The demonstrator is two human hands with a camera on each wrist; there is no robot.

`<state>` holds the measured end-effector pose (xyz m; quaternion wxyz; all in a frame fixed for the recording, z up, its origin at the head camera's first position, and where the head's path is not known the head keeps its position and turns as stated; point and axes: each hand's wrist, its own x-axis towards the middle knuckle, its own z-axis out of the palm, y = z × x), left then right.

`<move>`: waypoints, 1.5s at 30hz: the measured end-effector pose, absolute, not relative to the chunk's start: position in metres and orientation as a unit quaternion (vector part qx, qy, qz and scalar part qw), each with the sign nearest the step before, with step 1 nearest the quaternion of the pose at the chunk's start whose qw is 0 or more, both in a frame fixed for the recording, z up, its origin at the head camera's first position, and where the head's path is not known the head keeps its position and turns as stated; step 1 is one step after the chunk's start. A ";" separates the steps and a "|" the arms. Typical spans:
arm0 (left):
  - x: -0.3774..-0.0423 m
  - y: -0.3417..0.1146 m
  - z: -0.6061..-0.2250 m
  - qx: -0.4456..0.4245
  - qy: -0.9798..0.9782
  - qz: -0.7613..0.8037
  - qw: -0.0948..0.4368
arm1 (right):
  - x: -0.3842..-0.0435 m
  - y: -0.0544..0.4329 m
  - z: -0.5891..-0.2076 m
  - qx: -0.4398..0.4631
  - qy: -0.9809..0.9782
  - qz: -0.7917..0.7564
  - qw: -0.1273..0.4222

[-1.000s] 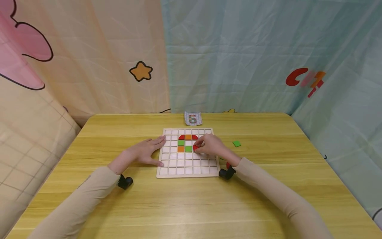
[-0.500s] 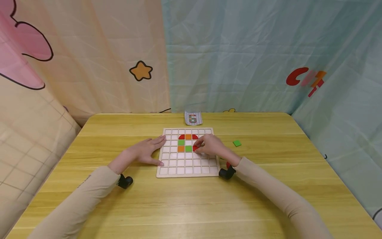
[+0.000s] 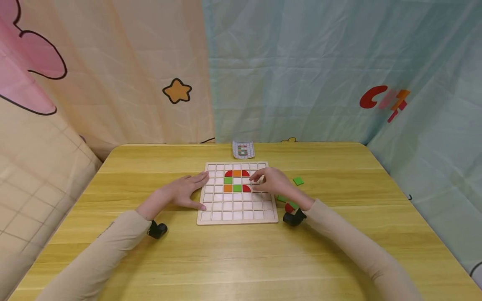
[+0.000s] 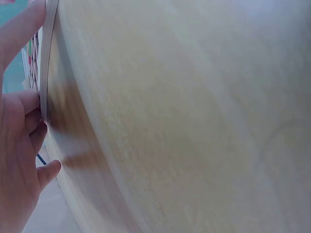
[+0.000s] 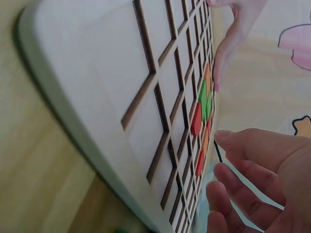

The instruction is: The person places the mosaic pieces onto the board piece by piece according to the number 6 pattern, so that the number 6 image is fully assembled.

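Observation:
A wooden grid board [image 3: 227,215] lies flat on the table, with red, orange and green tiles set in some of its squares. My left hand [image 3: 184,190] rests along the board's left edge, fingers spread; the left wrist view shows its fingertips at the rim [image 4: 43,73]. Over the right part of the board, my right hand [image 3: 275,182] hovers with thumb and index finger apart and nothing between them. Just left of those fingertips, a red round-cornered tile [image 3: 246,189] sits in a square beside a green tile [image 3: 237,188]. The same red tile [image 5: 196,120] shows in the right wrist view.
A small printed card [image 3: 243,150] with a coloured grid figure lies behind the board. One loose green tile [image 3: 298,181] is to the right. Nearer my right wrist lie another green tile [image 3: 281,198] and a red piece [image 3: 288,207], partly covered. Curtains border the table.
My right hand has let go of the red tile and drawn slightly to the right, its fingers parting. More loose pieces show by the wrist. The left hand stays put.

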<state>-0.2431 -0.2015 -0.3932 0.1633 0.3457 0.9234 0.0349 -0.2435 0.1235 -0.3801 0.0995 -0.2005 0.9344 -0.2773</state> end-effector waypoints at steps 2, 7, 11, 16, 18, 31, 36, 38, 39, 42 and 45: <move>-0.243 -0.201 -0.394 0.346 0.923 0.034 0.163 | -0.244 0.129 -0.379 -0.206 0.935 -0.275 0.090; -0.242 -0.201 -0.395 0.346 0.924 0.034 0.163 | -0.243 0.144 -0.379 -0.211 0.933 -0.282 0.071; -0.241 -0.200 -0.396 0.344 0.924 0.036 0.165 | -0.240 0.157 -0.377 -0.200 0.931 -0.298 0.071; -0.241 -0.199 -0.396 0.345 0.924 0.037 0.162 | -0.234 0.174 -0.378 -0.192 0.930 -0.304 0.073; -0.241 -0.199 -0.395 0.344 0.924 0.037 0.160 | -0.231 0.180 -0.379 -0.194 0.931 -0.302 0.071; -0.241 -0.200 -0.392 0.341 0.925 0.042 0.161 | -0.216 0.210 -0.389 -0.198 0.937 -0.280 0.063; -0.242 -0.200 -0.395 0.340 0.925 0.031 0.164 | -0.210 0.214 -0.392 -0.205 0.940 -0.263 0.068; -0.242 -0.200 -0.395 0.340 0.925 0.029 0.165 | -0.209 0.215 -0.392 -0.205 0.940 -0.261 0.073; -0.242 -0.200 -0.395 0.341 0.925 0.032 0.164 | -0.208 0.215 -0.392 -0.205 0.940 -0.261 0.076; -0.242 -0.200 -0.395 0.343 0.925 0.035 0.160 | -0.208 0.215 -0.392 -0.200 0.941 -0.262 0.079; -0.242 -0.200 -0.394 0.345 0.925 0.035 0.156 | -0.207 0.215 -0.393 -0.198 0.941 -0.261 0.081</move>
